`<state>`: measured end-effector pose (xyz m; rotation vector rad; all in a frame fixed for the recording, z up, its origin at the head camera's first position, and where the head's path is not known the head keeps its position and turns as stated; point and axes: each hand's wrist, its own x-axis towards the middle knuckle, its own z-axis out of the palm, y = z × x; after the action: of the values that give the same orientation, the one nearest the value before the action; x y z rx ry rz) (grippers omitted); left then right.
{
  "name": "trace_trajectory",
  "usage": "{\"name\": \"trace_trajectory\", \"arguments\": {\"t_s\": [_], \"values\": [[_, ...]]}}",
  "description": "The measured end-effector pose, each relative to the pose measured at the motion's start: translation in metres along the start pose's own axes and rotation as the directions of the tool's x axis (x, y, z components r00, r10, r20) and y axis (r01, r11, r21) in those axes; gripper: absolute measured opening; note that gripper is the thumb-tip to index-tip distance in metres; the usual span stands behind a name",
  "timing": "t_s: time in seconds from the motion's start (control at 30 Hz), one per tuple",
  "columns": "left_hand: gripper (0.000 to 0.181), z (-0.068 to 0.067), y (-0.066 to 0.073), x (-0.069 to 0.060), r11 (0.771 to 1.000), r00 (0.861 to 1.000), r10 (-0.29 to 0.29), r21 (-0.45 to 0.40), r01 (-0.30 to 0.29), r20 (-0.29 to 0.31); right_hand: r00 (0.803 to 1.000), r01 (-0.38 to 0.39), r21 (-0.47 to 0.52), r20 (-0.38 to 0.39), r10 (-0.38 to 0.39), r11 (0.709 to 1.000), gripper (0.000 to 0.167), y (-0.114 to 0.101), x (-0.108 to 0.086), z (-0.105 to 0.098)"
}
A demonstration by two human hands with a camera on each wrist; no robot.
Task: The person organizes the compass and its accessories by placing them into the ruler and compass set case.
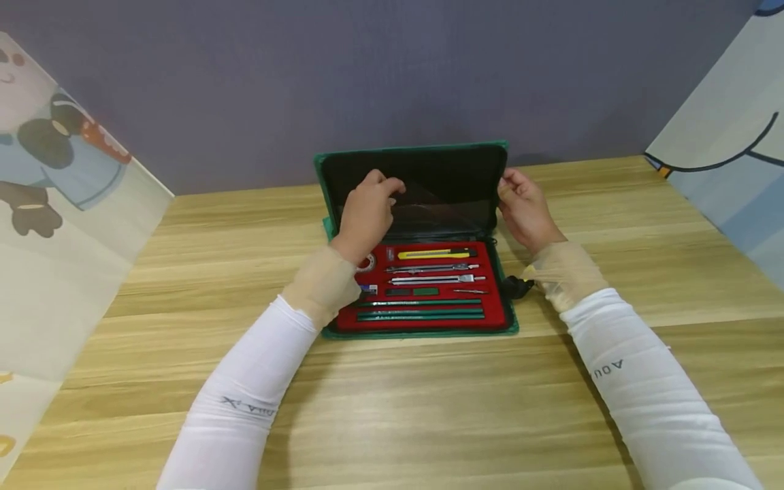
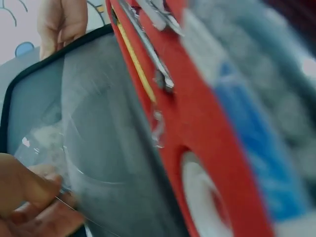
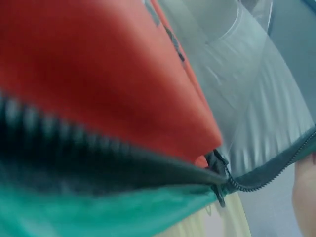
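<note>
A green zip case [image 1: 422, 334] lies open on the table, its black-lined lid [image 1: 450, 170] raised at the back. My left hand [image 1: 366, 214] reaches in front of the lid. In the left wrist view its thumb and fingers pinch a clear plastic piece [image 2: 42, 138] at the lid's see-through pocket [image 2: 113, 143]; the piece's full shape is unclear. My right hand [image 1: 525, 207] grips the lid's right edge. Below, the red tray [image 1: 499, 313] holds a yellow utility knife [image 1: 435, 254], metal compass tools [image 1: 436, 279], dark green pencils [image 1: 422, 311] and a white ring [image 1: 367, 263], partly covered by my left arm.
The case rests on a wood-grain table [image 1: 441, 408]. A grey-purple panel [image 1: 392, 75] stands behind it, with cartoon-printed walls [image 1: 55, 150] at both sides. The case's zipper [image 3: 261, 185] runs along its edge. A dark strap-like thing [image 1: 517, 286] is by my right wrist.
</note>
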<state>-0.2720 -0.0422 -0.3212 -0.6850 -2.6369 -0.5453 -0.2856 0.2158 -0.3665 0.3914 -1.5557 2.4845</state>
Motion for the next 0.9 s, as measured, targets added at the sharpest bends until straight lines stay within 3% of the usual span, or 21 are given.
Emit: {"name": "trace_trajectory", "arguments": {"t_s": [0.17, 0.3, 0.37, 0.4, 0.5, 0.53, 0.57, 0.6, 0.63, 0.67, 0.73, 0.8, 0.83, 0.9], "values": [[0.025, -0.001, -0.008, 0.001, 0.994, 0.996, 0.019, -0.107, -0.028, -0.091, 0.999, 0.002, -0.006, -0.033, -0.002, 1.000, 0.027, -0.001, 0.001, -0.002], [0.023, -0.009, -0.008, 0.002, 0.992, 0.981, 0.063, -0.098, -0.082, -0.184, 0.999, 0.012, -0.005, -0.031, -0.012, 1.000, 0.029, -0.001, 0.000, -0.005], [0.021, -0.014, -0.007, 0.002, 0.987, 0.956, 0.127, -0.062, -0.149, -0.265, 1.000, 0.019, 0.006, -0.020, -0.018, 1.000, 0.029, -0.001, -0.001, -0.006], [0.020, -0.016, -0.006, 0.003, 0.981, 0.935, 0.169, -0.033, -0.189, -0.310, 1.000, 0.021, 0.011, -0.017, -0.021, 1.000, 0.029, -0.001, -0.002, -0.006], [0.020, -0.024, -0.003, 0.004, 0.957, 0.853, 0.282, 0.068, -0.282, -0.439, 1.000, 0.020, 0.000, 0.004, -0.020, 1.000, 0.028, -0.002, -0.003, -0.007], [0.021, -0.027, -0.003, 0.005, 0.949, 0.831, 0.309, 0.097, -0.299, -0.462, 1.000, 0.017, -0.016, 0.008, -0.017, 1.000, 0.027, -0.003, -0.003, -0.007], [0.021, -0.031, -0.003, 0.006, 0.944, 0.820, 0.328, 0.120, -0.309, -0.470, 1.000, 0.012, -0.024, 0.021, -0.011, 1.000, 0.027, -0.004, -0.003, -0.008], [0.021, -0.034, -0.004, 0.007, 0.941, 0.818, 0.338, 0.134, -0.312, -0.466, 1.000, 0.005, -0.037, 0.028, -0.004, 0.999, 0.026, -0.005, -0.003, -0.009], [0.022, -0.037, -0.004, 0.008, 0.941, 0.828, 0.338, 0.134, -0.311, -0.448, 0.999, -0.005, -0.043, 0.039, 0.006, 0.999, 0.026, -0.006, -0.004, -0.010], [0.023, -0.040, -0.005, 0.008, 0.944, 0.849, 0.328, 0.125, -0.304, -0.413, 0.998, -0.015, -0.033, 0.053, 0.017, 0.999, 0.025, -0.008, -0.004, -0.012], [0.026, -0.045, -0.008, 0.008, 0.957, 0.907, 0.289, 0.092, -0.274, -0.307, 0.995, -0.034, -0.018, 0.090, 0.036, 0.999, 0.024, -0.011, -0.006, -0.016], [0.029, -0.048, -0.010, 0.007, 0.972, 0.950, 0.235, 0.056, -0.229, -0.207, 0.990, -0.049, 0.002, 0.129, 0.048, 0.999, 0.025, -0.013, -0.008, -0.020], [0.030, -0.049, -0.011, 0.005, 0.978, 0.963, 0.211, 0.042, -0.207, -0.167, 0.987, -0.054, 0.012, 0.153, 0.052, 0.998, 0.026, -0.015, -0.009, -0.022], [0.029, -0.052, -0.011, 0.003, 0.983, 0.976, 0.182, 0.024, -0.180, -0.118, 0.979, -0.061, 0.012, 0.198, 0.058, 0.998, 0.028, -0.017, -0.010, -0.025]]}}
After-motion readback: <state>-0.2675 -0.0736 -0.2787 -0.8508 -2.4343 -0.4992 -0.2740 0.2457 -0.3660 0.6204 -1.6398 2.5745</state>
